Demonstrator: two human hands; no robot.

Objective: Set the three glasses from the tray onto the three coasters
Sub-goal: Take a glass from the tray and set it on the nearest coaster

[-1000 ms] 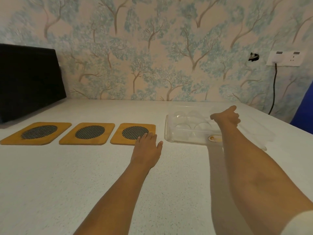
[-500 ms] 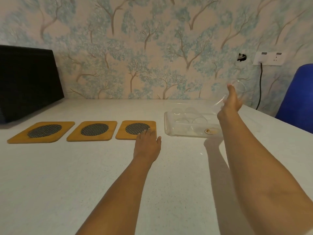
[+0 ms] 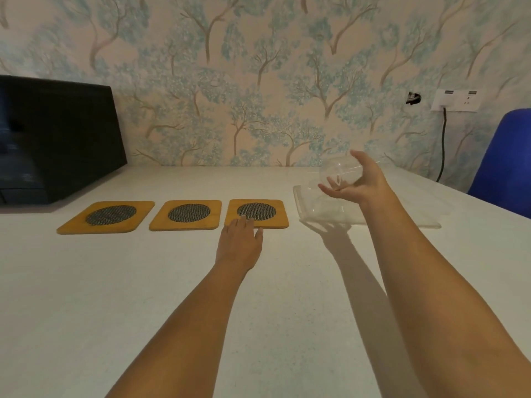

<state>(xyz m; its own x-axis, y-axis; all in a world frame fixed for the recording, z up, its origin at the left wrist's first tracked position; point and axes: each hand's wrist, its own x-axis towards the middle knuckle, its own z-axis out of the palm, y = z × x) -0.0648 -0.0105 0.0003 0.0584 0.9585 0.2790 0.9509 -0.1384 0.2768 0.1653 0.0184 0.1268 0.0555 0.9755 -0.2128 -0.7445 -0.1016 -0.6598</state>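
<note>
Above the clear tray (image 3: pixel 316 216), the right hand (image 3: pixel 356 185) holds a transparent glass (image 3: pixel 339 173) in the air, lifted free of the tray floor and tipped to one side. Its fingers (image 3: pixel 330 188) curl under the rounded body while the thumb arches over the top, so the grip is a wrap around the bowl of the glass, not a pinch at the rim. Left of that grip and lower lie three wooden coasters with dark mesh centres in a row on the white table (image 3: pixel 143 297): the nearest coaster (image 3: pixel 256 213), the middle coaster (image 3: pixel 186 214) and the far coaster (image 3: pixel 110 216). All three are bare.

The left hand (image 3: pixel 240 245) rests flat with fingers spread loosely, holding nothing, its tips touching the near edge of the nearest coaster.

This glass looks thin-walled, light and smooth, so it is likely slippery and may crack if knocked against the tray wall or set down hard. Holding it low around the widest part seems safest. It needs turning upright before it goes down. Whether other glasses remain in the tray is hard to tell through the blur.
</note>
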